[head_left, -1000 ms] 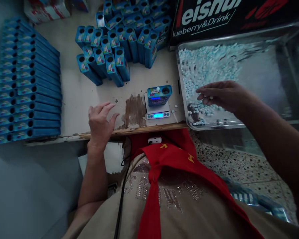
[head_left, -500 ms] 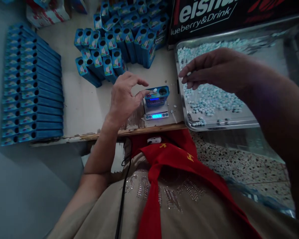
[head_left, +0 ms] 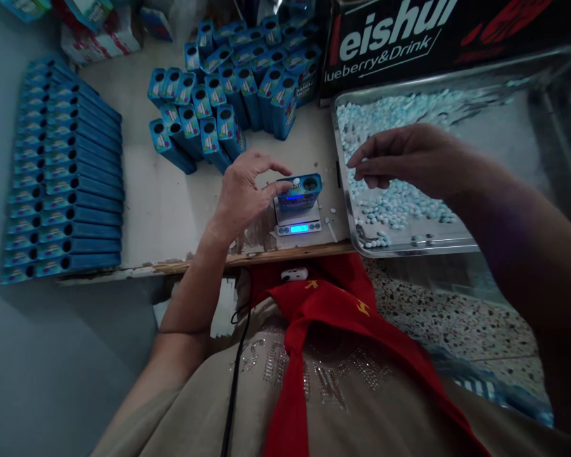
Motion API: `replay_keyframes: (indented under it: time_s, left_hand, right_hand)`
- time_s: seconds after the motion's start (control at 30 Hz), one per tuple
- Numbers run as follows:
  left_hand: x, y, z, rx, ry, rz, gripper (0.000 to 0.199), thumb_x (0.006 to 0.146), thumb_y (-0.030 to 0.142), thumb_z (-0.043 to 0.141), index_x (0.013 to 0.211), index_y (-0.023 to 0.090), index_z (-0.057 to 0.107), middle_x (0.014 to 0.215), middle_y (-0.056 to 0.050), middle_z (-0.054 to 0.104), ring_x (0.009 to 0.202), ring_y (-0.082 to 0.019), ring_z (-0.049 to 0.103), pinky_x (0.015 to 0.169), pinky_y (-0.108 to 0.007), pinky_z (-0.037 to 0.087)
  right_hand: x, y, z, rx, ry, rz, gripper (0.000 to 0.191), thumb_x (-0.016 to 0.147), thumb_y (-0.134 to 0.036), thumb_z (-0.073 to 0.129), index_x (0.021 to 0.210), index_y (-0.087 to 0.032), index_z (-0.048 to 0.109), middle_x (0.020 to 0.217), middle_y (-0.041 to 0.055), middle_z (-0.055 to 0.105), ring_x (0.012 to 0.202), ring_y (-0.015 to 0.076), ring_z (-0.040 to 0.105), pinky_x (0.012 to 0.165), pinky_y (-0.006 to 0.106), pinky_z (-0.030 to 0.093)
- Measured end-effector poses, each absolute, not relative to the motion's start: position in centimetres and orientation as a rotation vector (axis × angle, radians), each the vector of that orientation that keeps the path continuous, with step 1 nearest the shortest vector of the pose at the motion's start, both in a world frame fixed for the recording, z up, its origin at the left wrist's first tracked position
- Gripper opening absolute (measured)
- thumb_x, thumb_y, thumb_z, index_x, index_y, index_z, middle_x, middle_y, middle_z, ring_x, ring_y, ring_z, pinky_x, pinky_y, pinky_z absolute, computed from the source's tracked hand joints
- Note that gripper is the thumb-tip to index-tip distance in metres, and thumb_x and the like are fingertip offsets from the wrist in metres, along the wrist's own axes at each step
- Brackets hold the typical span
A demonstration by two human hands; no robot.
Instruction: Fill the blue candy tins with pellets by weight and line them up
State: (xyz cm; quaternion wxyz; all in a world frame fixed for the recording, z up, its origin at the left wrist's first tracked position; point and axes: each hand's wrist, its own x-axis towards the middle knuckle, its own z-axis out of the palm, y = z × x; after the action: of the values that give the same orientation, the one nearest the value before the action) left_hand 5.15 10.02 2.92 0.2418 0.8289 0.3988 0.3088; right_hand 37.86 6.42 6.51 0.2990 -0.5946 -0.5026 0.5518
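A blue box (head_left: 299, 202) with a round hole in its top stands on a small digital scale (head_left: 284, 226) with a lit display. One pale candy (head_left: 296, 182) lies on the box top, beside the hole. My left hand (head_left: 247, 186) is at the box's left side, thumb and index finger apart, the thumb at the top edge by the candy. My right hand (head_left: 400, 158) hovers over the left part of a metal tray (head_left: 423, 250) of pale blue and white candies (head_left: 385, 206). Its fingertips are pressed together; I cannot make out what is between them.
Several blue boxes (head_left: 209, 136) stand upright behind my left hand, holes up. More blue boxes (head_left: 69, 209) lie stacked in rows at the far left. A black carton (head_left: 385, 44) stands behind the tray. Loose candies (head_left: 327, 220) lie right of the scale, near the table's front edge (head_left: 247, 257).
My right hand has come slightly nearer my body over the tray. My left hand has shifted a little right, its fingertips closer to the candy on the box. The view has tilted slightly.
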Motion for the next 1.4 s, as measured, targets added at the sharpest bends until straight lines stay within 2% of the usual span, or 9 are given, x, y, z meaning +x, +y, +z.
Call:
replay_keyframes:
  time_s: [0.3, 0.5, 0.67, 0.8, 0.87, 0.93, 1.07, 1.23, 1.4]
  left_hand:
    - [5.8, 11.7, 1.7, 2.331, 0.966, 0.702, 0.013, 0.102, 0.018, 0.087, 0.109, 0.029, 0.089, 0.116, -0.006, 0.079, 0.114, -0.027, 0.076, 0.111, -0.044, 0.062]
    - [9.6, 10.8, 3.3, 2.312, 1.028, 0.820, 0.008, 0.117, 0.034, 0.078, 0.115, 0.029, 0.085, 0.117, -0.005, 0.082, 0.119, -0.027, 0.080, 0.114, -0.045, 0.064]
    - [10.2, 10.6, 5.8, 2.335, 0.667, 1.055, 0.044, 0.124, 0.064, 0.059, 0.158, 0.038, 0.069, 0.151, -0.003, 0.078, 0.143, -0.025, 0.076, 0.131, -0.046, 0.057]
    - [4.6, 10.1, -0.1, 2.089, 1.024, 1.210, 0.094, 0.089, 0.082, 0.097, 0.161, 0.031, 0.063, 0.154, -0.013, 0.076, 0.144, -0.036, 0.075, 0.122, -0.052, 0.063]
    - [3.2, 9.7, -3.9, 1.956, 1.129, 1.090, 0.094, 0.082, 0.077, 0.105, 0.151, 0.025, 0.068, 0.144, -0.015, 0.080, 0.134, -0.036, 0.079, 0.114, -0.049, 0.067]
    - [3.9, 9.6, -6.1, 1.893, 1.116, 1.000, 0.070, 0.090, 0.065, 0.102, 0.138, 0.021, 0.074, 0.130, -0.013, 0.083, 0.120, -0.032, 0.082, 0.107, -0.044, 0.069]
    - [9.0, 10.9, -3.0, 2.281, 0.909, 1.029, 0.032, 0.108, 0.032, 0.086, 0.138, 0.026, 0.079, 0.129, -0.009, 0.082, 0.121, -0.028, 0.078, 0.112, -0.042, 0.065]
    - [14.2, 11.7, 3.7, 2.903, 0.559, 0.910, 0.044, 0.114, 0.010, 0.067, 0.143, 0.038, 0.083, 0.138, -0.005, 0.080, 0.137, -0.030, 0.070, 0.136, -0.054, 0.043]
    - [14.9, 12.7, 1.8, 2.788, 0.643, 0.938, 0.035, 0.113, 0.017, 0.074, 0.141, 0.035, 0.084, 0.131, -0.007, 0.082, 0.125, -0.030, 0.073, 0.117, -0.048, 0.055]
  right_hand:
    - [40.0, 5.2, 4.8, -1.570, -1.389, 1.403, 0.028, 0.089, -0.047, 0.096, 0.102, -0.026, 0.085, 0.084, 0.0050, 0.075, 0.078, 0.0207, 0.071, 0.066, 0.032, 0.060]
    - [42.0, 4.0, 2.9, -1.633, -1.334, 1.412, 0.029, 0.090, -0.048, 0.094, 0.102, -0.024, 0.084, 0.090, 0.0083, 0.078, 0.078, 0.0215, 0.071, 0.071, 0.036, 0.059]
    - [44.4, 3.5, 0.9, -1.853, -1.413, 1.112, 0.019, 0.095, -0.038, 0.083, 0.102, -0.020, 0.084, 0.090, 0.0100, 0.081, 0.081, 0.0238, 0.075, 0.082, 0.039, 0.062]
    - [45.3, 2.1, 0.6, -1.970, -1.739, 0.574, 0.015, 0.095, -0.027, 0.074, 0.099, -0.022, 0.089, 0.123, 0.0153, 0.088, 0.114, 0.0349, 0.081, 0.116, 0.054, 0.057]
    - [44.1, 1.7, 0.5, -1.855, -1.677, 0.572, 0.017, 0.097, -0.031, 0.075, 0.102, -0.023, 0.089, 0.129, 0.0150, 0.087, 0.120, 0.0350, 0.081, 0.117, 0.054, 0.057]
    - [41.9, 1.8, 0.3, -1.700, -1.411, 0.744, 0.019, 0.101, -0.037, 0.076, 0.106, -0.023, 0.087, 0.121, 0.0134, 0.087, 0.114, 0.0306, 0.081, 0.107, 0.047, 0.062]
    - [36.8, 2.9, -0.2, -1.336, -0.735, 1.258, 0.026, 0.108, -0.051, 0.075, 0.108, -0.026, 0.078, 0.105, 0.0078, 0.082, 0.097, 0.0224, 0.080, 0.089, 0.036, 0.067]
    - [34.4, 4.3, 0.0, -1.030, -0.223, 1.555, 0.029, 0.114, -0.052, 0.072, 0.101, -0.026, 0.071, 0.095, 0.0042, 0.077, 0.086, 0.0198, 0.075, 0.082, 0.032, 0.068]
    - [35.0, 3.8, 0.3, -0.961, -0.173, 1.520, 0.022, 0.113, -0.042, 0.075, 0.098, -0.027, 0.072, 0.097, 0.0038, 0.078, 0.097, 0.0205, 0.075, 0.089, 0.033, 0.070]
